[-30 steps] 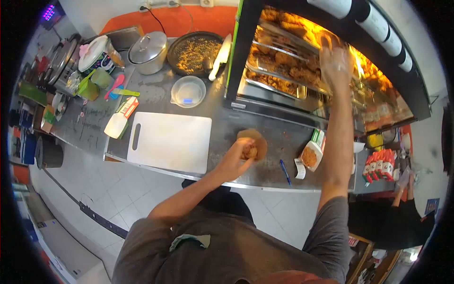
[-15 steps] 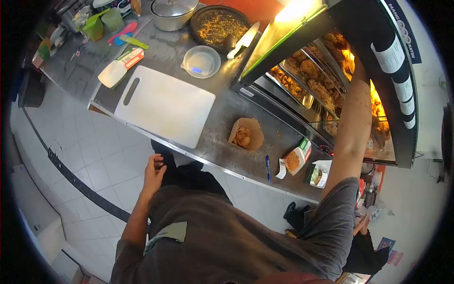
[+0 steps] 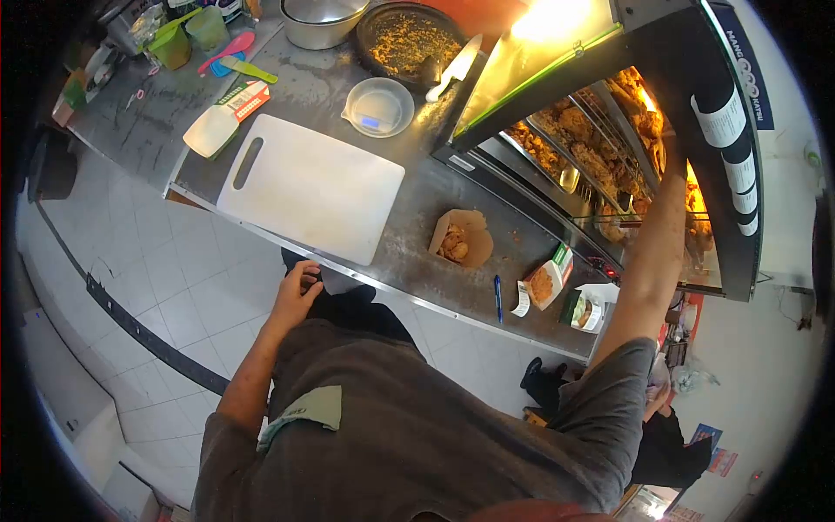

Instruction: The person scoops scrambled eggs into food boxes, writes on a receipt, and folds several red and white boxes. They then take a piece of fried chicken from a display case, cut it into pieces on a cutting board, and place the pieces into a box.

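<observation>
My left hand (image 3: 298, 290) hangs beside the counter's front edge with its fingers loosely curled and apart, and holds nothing. My right arm reaches into the lit food warmer (image 3: 513, 209) at the right. My right hand (image 3: 665, 161) is inside it near the fried food (image 3: 639, 104); its fingers are hidden, so what it touches cannot be made out. Before the warmer stand an open paper box (image 3: 474, 239) with fried pieces in it, a blue pen (image 3: 498, 298), a box with orange-brown food (image 3: 542, 285) and a white box (image 3: 591, 311).
On the counter (image 3: 417, 191) lie a white cutting board (image 3: 313, 187), a clear bowl (image 3: 377, 107), a paper carton (image 3: 213, 129) and a knife (image 3: 457, 68). A dark round pan (image 3: 404, 43) and a lidded pot (image 3: 322, 22) stand behind. Another person's dark sleeve (image 3: 670, 448) shows at lower right.
The view has shifted slightly. My right forearm is still in the warmer, with the hand at a slightly different place. My left hand has risen a little toward the counter edge.
</observation>
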Demonstrator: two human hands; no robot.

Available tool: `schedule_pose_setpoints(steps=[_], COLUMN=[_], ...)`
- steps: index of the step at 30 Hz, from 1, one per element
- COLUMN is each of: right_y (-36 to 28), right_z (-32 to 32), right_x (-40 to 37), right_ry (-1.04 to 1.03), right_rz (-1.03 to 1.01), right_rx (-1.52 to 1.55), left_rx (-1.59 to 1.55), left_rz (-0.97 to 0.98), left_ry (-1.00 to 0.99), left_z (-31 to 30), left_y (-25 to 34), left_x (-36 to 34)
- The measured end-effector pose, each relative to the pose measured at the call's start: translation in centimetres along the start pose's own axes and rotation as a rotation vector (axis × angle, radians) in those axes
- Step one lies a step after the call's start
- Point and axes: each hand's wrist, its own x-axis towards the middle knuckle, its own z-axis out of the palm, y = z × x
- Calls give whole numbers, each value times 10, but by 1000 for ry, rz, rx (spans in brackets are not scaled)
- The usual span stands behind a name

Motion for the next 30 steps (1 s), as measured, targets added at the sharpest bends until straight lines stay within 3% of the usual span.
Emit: schedule_pose_setpoints(steps=[8,10,12,13,14,15,16,17,19,20,21,22,24,25,26,28,30], right_y=[-70,-125,-183,-237,-283,-349,-392,-450,-536,-584,-621,-633,-655,-655,-647,-618,-573], right_z=[-125,-211,-248,-284,-278,-333,-318,-334,-336,-341,-332,-334,-336,-326,-318,-299,-284], right_x=[-46,-31,-80,-83,-111,-81,-124,-123,-124,-129,-137,-134,-120,-123,-121,-120,-84], right_ry=[-140,310,67,113,329,156,57,-397,-857,-870,-1079,-1112,-1294,-1437,-1438,-1531,-1123], right_rz=[199,-171,293,528,566,713,986,1067,1073,1427,1507,1524,1784,1602,1607,1120,1187], right_rx=[269,310,92,611,907,1057,1523,1380,1683,2113,2231,2223,2047,1891,1887,1622,1720], left_rx=[15,36,23,25,16,12,24,24,36,39,37,41,-6,-16,-16,-5,-32], left_rz=[28,36,-3,0,-30,-66,-69,2,47,43,34,6,-36,-36,-39,-61,-38], left_ry=[-55,-50,-1,6,20,22,8,30,32,29,32,30,34,60,56,108,129], left_z=[-47,-70,-91,-101,-114,-125,-133,-140,-160,-168,-174,-183,-204,-212,-221,-234,-239], left_y=[5,8,6,6,5,3,-4,-14,-20,-17,-15,-14,-10,-12,-16,-30,-44], left_x=[29,36,47,53,60,64,71,83,97,105,110,110,118,118,119,117,112])
